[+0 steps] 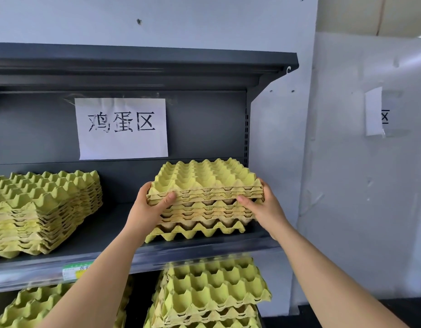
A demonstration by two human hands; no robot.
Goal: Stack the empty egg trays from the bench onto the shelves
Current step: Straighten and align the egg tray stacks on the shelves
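Note:
A stack of yellow-green egg trays [204,176] rests on the right part of the dark grey shelf [105,235]. My left hand [149,204] grips the stack's near left corner, thumb laid on the tray edges. My right hand [264,207] holds the near right corner the same way. The top few trays sit slightly tilted above the lower ones [195,230]. A taller pile of egg trays [44,207] stands on the left of the same shelf.
A white paper sign [122,127] with black characters hangs on the shelf's back panel. More egg tray piles sit on the shelf below, right [214,290] and left [29,306]. A white wall [360,162] with another paper sign [375,112] stands to the right.

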